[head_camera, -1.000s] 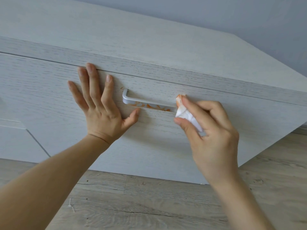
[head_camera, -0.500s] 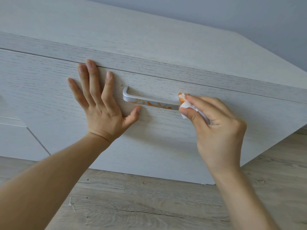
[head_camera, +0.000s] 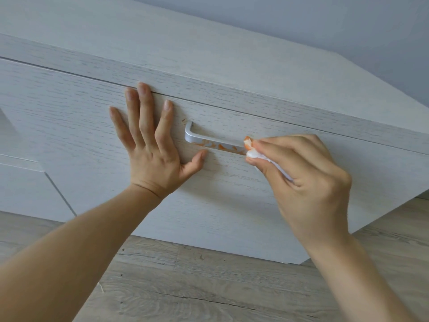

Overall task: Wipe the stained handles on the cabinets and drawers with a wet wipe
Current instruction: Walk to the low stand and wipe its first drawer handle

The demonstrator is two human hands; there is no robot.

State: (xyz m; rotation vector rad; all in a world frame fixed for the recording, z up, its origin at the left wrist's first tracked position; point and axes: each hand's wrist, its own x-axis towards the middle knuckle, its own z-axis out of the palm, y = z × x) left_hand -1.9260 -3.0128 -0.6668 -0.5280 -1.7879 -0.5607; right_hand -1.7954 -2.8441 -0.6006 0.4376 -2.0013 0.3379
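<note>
The left hand (head_camera: 151, 149) lies flat, fingers straight, on the drawer front (head_camera: 69, 126). The right hand (head_camera: 301, 173) pinches the wet wipe (head_camera: 251, 152) against the handle (head_camera: 213, 141), right end. Orange stains (head_camera: 221, 146) may smear, since the wipe is already soiled.

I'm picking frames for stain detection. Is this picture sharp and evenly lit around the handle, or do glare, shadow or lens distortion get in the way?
Head view: soft, even light, no glare on the handle; orange stains read clearly; left hand casts only a faint shadow; right hand and wet wipe hide the handle's right end; wide-angle lens tilts the drawer front.
</note>
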